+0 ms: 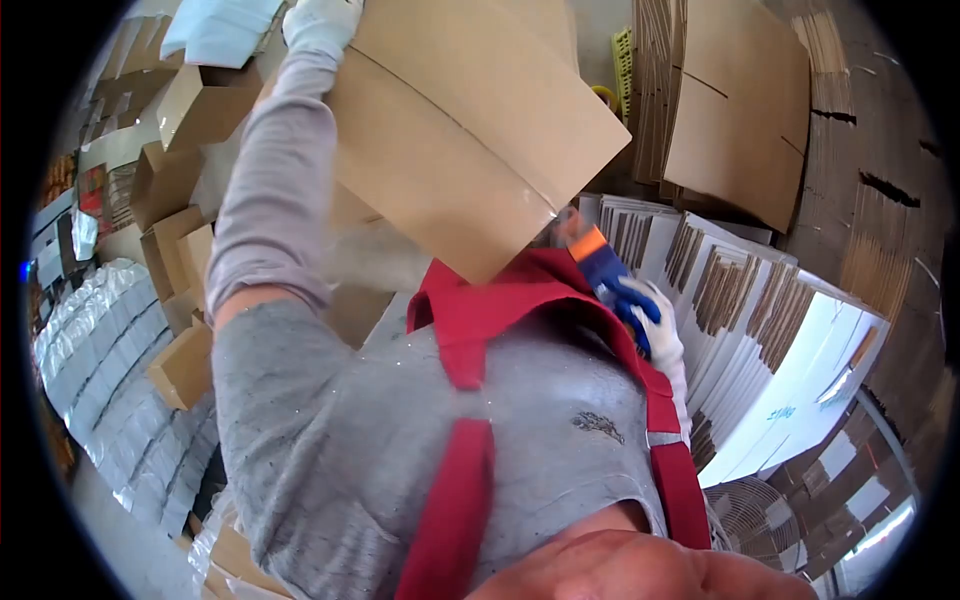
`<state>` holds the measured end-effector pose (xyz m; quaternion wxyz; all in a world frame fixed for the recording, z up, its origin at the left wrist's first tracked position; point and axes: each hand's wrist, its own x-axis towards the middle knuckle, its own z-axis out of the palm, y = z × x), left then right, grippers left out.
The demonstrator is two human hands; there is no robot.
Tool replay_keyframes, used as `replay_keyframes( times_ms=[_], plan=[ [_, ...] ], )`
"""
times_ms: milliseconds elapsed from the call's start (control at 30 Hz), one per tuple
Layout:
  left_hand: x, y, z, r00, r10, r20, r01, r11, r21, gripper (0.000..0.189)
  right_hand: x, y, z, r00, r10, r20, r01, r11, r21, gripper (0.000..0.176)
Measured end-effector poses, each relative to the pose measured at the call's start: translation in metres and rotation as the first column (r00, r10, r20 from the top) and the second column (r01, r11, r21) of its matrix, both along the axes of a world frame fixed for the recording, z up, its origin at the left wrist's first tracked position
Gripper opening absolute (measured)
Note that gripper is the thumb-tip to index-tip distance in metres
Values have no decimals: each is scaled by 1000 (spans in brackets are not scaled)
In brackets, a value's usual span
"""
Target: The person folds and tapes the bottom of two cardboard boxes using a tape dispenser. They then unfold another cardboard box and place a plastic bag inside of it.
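Note:
A brown cardboard box is tilted in front of my chest, with a long seam running across the face toward me. My left hand, in a white glove, grips its far left edge at the top of the view; some fingertips are cut off. Low on the right side, my right hand, also gloved, is wrapped round the blue handle of a tape dispenser with an orange part. The dispenser's blurred front end is beside the box's near edge, where the seam ends. A shiny patch shows at that seam end.
White-faced flattened cartons stand in a row at right, near a brown cardboard stack. Silvery wrapped packs and open brown boxes lie at left. A round fan grille is at lower right.

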<state>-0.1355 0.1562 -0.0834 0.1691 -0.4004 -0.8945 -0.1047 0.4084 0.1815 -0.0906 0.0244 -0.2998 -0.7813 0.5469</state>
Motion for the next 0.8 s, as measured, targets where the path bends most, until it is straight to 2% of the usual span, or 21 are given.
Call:
replay_keyframes(
  times_ms=[33, 67, 100, 133, 167, 200, 233, 267, 300, 333, 367, 400, 433, 467, 533, 567, 600, 667, 700, 767, 800],
  plan=[
    [16, 0, 3, 949, -62, -308, 111, 983, 144, 43, -15, -6, -12, 990, -140, 11, 140, 983, -117, 31],
    [32, -2, -26, 960, -16, -280, -29, 987, -159, 50, -28, -10, -29, 992, -128, -7, 127, 988, -88, 31],
    [83, -9, -26, 943, -312, -116, 275, 926, -258, 55, -38, -11, -42, 993, -116, -23, 115, 992, -60, 32],
    [155, -17, -5, 871, -478, 117, 492, 850, -187, 63, -46, -7, -44, 992, -118, -44, 115, 991, -70, 32],
    [213, -25, -5, 801, -540, 257, 598, 738, -314, 66, -54, -4, -42, 991, -95, -96, 92, 995, -34, 32],
    [262, -34, 9, 602, -675, 427, 768, 635, -79, 62, -61, -4, -40, 987, -76, -140, 77, 997, 4, 32],
    [285, -40, 0, 528, -708, 468, 810, 586, -27, 55, -64, -6, -40, 970, -240, -40, 221, 938, -267, 30],
    [291, -36, -7, 602, -703, 379, 779, 621, -88, 52, -67, 0, -39, 982, -152, -110, 132, 977, -168, 32],
    [284, -30, -4, 592, -716, 370, 788, 610, -82, 52, -73, 11, -40, 984, -58, -170, 50, 997, -50, 34],
    [276, -27, 2, 570, -707, 418, 788, 615, -34, 53, -76, 19, -69, 988, -30, -150, 4, 986, -169, 34],
    [267, -26, 5, 552, -695, 461, 778, 628, 16, 55, -80, 16, -114, 963, -263, -60, 200, 844, -497, 33],
    [243, -23, 0, 433, -764, 479, 811, 562, 162, 54, -91, 18, -90, 988, -55, 144, 91, 962, -258, 32],
    [207, -31, 42, -30, -328, 944, 444, 842, 306, 46, -102, 12, -66, 920, 91, 382, -80, 996, -44, 31],
    [181, -34, 31, 94, -666, 740, 159, 744, 649, 40, -90, 12, -76, 968, 135, 211, -142, 990, 20, 29],
    [83, -42, 47, 564, -423, 709, 177, 901, 397, 36, -105, 19, -1, 911, 258, 321, -282, 959, 28, 30],
    [17, -46, 18, 741, -215, 636, 71, 967, 245, 37, -114, 20, 20, 876, 312, 368, -340, 940, 13, 30],
    [-5, -56, 8, 821, -87, 564, 34, 994, 103, 40, -123, 22, 22, 819, 346, 459, -419, 906, 65, 29],
    [-9, -66, 5, 895, 69, 441, 24, 979, -203, 55, -151, 33, 3, 675, 373, 636, -577, 805, 140, 29],
    [5, -76, 10, 873, 200, 444, -152, 978, -141, 61, -162, 40, -13, 587, 349, 731, -638, 755, 152, 28],
    [1, -100, 13, 808, 335, 484, -236, 938, -255, 60, -201, 52, -46, 493, 358, 793, -760, 621, 192, 28],
    [5, -122, 13, 797, 368, 479, -291, 929, -230, 59, -224, 54, -54, 484, 381, 788, -793, 571, 210, 28]
  ],
)
